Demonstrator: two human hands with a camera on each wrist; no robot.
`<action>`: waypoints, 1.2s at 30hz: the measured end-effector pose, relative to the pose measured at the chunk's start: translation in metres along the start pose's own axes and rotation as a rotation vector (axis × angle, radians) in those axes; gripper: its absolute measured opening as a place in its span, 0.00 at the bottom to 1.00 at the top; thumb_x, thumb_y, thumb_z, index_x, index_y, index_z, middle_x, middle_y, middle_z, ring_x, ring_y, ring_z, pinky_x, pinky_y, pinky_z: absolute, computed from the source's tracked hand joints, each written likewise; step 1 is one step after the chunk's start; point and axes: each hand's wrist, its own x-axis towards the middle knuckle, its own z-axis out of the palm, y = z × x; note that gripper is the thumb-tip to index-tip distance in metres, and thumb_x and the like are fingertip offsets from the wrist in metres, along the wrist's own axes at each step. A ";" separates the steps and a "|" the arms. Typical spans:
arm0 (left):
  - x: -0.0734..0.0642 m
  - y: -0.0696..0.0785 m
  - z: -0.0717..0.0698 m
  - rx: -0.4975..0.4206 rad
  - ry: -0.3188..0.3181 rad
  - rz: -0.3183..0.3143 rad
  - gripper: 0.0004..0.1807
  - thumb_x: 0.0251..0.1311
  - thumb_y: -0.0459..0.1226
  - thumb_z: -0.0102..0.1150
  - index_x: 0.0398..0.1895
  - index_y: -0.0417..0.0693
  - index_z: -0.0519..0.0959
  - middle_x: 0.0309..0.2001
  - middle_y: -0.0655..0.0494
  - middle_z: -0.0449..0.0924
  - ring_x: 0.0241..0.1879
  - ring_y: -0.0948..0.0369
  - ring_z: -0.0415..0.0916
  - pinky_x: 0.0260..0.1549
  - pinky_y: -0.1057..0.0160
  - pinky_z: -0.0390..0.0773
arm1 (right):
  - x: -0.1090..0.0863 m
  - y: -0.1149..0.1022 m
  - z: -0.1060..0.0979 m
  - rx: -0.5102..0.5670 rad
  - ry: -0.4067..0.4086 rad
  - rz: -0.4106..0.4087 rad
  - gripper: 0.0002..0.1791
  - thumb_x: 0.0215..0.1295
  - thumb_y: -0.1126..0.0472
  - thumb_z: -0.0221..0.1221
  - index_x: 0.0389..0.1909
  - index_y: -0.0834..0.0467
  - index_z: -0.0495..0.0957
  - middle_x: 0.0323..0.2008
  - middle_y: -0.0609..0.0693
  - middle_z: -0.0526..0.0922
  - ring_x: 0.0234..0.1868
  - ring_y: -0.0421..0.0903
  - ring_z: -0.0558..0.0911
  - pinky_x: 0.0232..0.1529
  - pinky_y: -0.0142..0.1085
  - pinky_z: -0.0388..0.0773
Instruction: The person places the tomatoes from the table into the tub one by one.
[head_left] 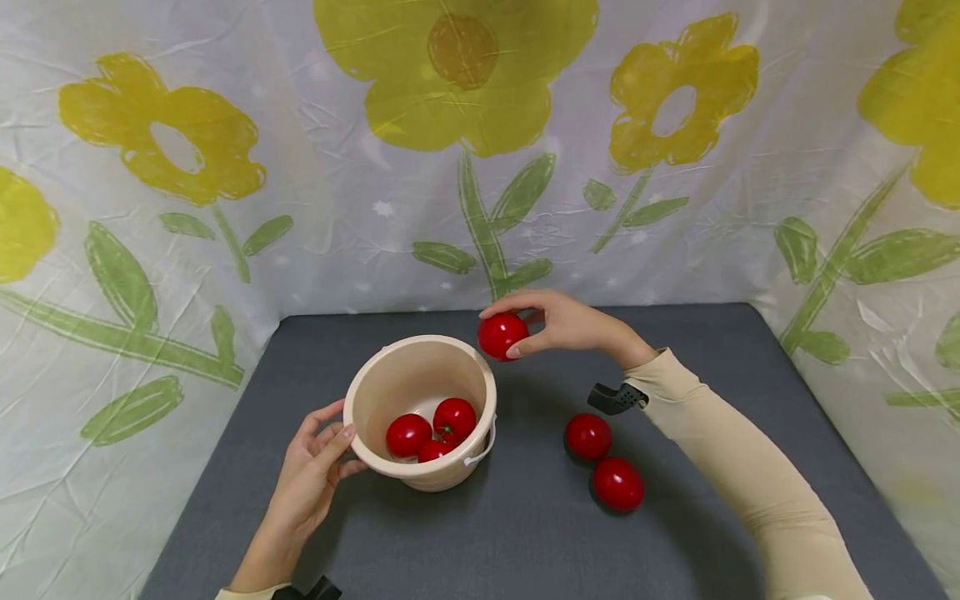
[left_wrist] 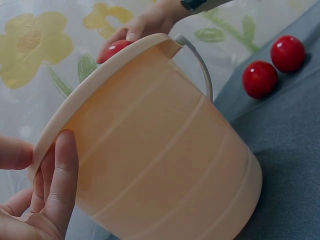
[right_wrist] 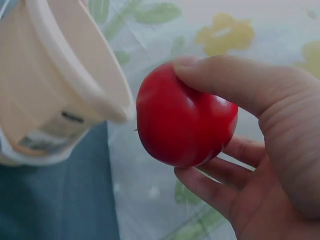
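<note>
the held tomato (head_left: 500, 335) was just beside the far right rim of the cream bucket (head_left: 420, 375), and the right wrist view showed its small stalk tip pointing toward the bucket. its shape was nearly round, slightly broader across than from top to bottom in that view. the right hand (head_left: 566, 325) gripped it, thumb on the near side and fingers on the far side. the left hand (head_left: 315, 462) pinched the bucket's left rim between thumb and fingers.

the bucket's mouth faced upward, its long axis running from rim to base; i could not tell how far it leaned. its white handle (head_left: 489, 446) hung at the right. inside, three tomatoes (head_left: 454, 418) lay low, leaving room under the rim.

gray tabletop (head_left: 517, 533) stretched between the bucket and two tomatoes (head_left: 617, 485), which sat close together near the right sleeve (head_left: 738, 458). the table's far edge passed behind the right hand in the head view, and the flowered curtain (head_left: 337, 242) rose beyond that edge.
</note>
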 end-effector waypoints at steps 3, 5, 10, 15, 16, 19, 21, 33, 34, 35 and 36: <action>0.001 0.000 0.000 -0.003 -0.003 -0.002 0.21 0.70 0.29 0.52 0.62 0.51 0.62 0.41 0.62 0.82 0.37 0.68 0.83 0.30 0.67 0.86 | 0.012 -0.005 0.006 -0.007 -0.029 -0.042 0.30 0.58 0.57 0.70 0.63 0.43 0.75 0.62 0.44 0.75 0.60 0.46 0.75 0.58 0.45 0.81; 0.001 0.000 0.000 -0.006 -0.004 0.001 0.21 0.70 0.29 0.52 0.62 0.51 0.62 0.41 0.62 0.82 0.37 0.68 0.83 0.30 0.67 0.86 | 0.020 -0.008 0.010 0.003 -0.047 -0.070 0.30 0.58 0.58 0.70 0.63 0.44 0.75 0.62 0.44 0.76 0.59 0.46 0.76 0.59 0.47 0.80; 0.001 0.001 0.000 -0.007 -0.005 0.010 0.21 0.70 0.29 0.52 0.61 0.51 0.63 0.42 0.62 0.82 0.37 0.67 0.84 0.30 0.67 0.86 | 0.041 -0.016 0.019 0.007 -0.094 -0.098 0.30 0.58 0.59 0.70 0.63 0.45 0.75 0.62 0.45 0.76 0.58 0.45 0.78 0.59 0.47 0.80; 0.001 0.001 -0.001 0.002 -0.002 0.007 0.20 0.70 0.29 0.52 0.61 0.52 0.63 0.41 0.61 0.82 0.36 0.67 0.84 0.30 0.66 0.86 | 0.061 -0.025 0.029 0.015 -0.154 -0.124 0.30 0.60 0.60 0.68 0.64 0.49 0.74 0.64 0.46 0.76 0.57 0.44 0.79 0.58 0.45 0.80; 0.001 0.001 -0.001 0.004 -0.003 0.006 0.20 0.70 0.29 0.52 0.61 0.52 0.63 0.41 0.61 0.82 0.35 0.67 0.84 0.30 0.66 0.86 | 0.065 -0.026 0.031 0.015 -0.165 -0.135 0.30 0.60 0.60 0.68 0.64 0.49 0.74 0.64 0.46 0.76 0.57 0.44 0.79 0.58 0.44 0.80; 0.002 0.001 -0.001 0.005 -0.005 0.002 0.20 0.70 0.29 0.52 0.61 0.51 0.63 0.40 0.61 0.82 0.35 0.67 0.84 0.31 0.66 0.86 | 0.077 -0.028 0.038 0.010 -0.196 -0.164 0.30 0.60 0.61 0.68 0.64 0.51 0.74 0.63 0.47 0.77 0.57 0.43 0.78 0.58 0.40 0.81; 0.002 0.000 -0.001 0.006 -0.008 0.001 0.20 0.70 0.29 0.51 0.61 0.51 0.63 0.40 0.61 0.82 0.35 0.67 0.84 0.31 0.67 0.86 | 0.083 -0.029 0.043 0.012 -0.216 -0.175 0.30 0.59 0.61 0.68 0.64 0.52 0.74 0.62 0.48 0.77 0.56 0.44 0.78 0.58 0.39 0.81; 0.001 0.000 -0.001 0.015 0.002 -0.007 0.20 0.70 0.30 0.52 0.61 0.51 0.62 0.40 0.63 0.82 0.36 0.67 0.84 0.31 0.67 0.86 | 0.107 -0.030 0.077 0.017 -0.312 -0.115 0.30 0.58 0.65 0.69 0.63 0.55 0.75 0.59 0.51 0.80 0.55 0.46 0.78 0.57 0.39 0.81; 0.001 0.000 -0.001 0.017 0.003 -0.009 0.20 0.70 0.30 0.52 0.61 0.51 0.62 0.40 0.63 0.82 0.36 0.67 0.84 0.31 0.67 0.86 | 0.108 -0.030 0.079 0.016 -0.317 -0.110 0.30 0.58 0.65 0.69 0.63 0.55 0.75 0.59 0.51 0.80 0.56 0.46 0.78 0.57 0.39 0.81; 0.000 0.000 0.000 0.018 0.004 -0.011 0.20 0.70 0.30 0.52 0.61 0.51 0.62 0.40 0.63 0.82 0.36 0.67 0.84 0.31 0.67 0.86 | 0.109 -0.030 0.081 0.015 -0.322 -0.107 0.30 0.58 0.65 0.69 0.63 0.56 0.75 0.59 0.51 0.80 0.56 0.46 0.79 0.57 0.38 0.82; 0.000 0.001 0.000 0.020 0.006 -0.013 0.20 0.70 0.30 0.52 0.61 0.52 0.62 0.40 0.63 0.82 0.36 0.67 0.84 0.31 0.67 0.86 | 0.109 -0.030 0.083 0.013 -0.326 -0.104 0.30 0.58 0.65 0.69 0.63 0.55 0.75 0.59 0.50 0.80 0.55 0.46 0.79 0.56 0.37 0.82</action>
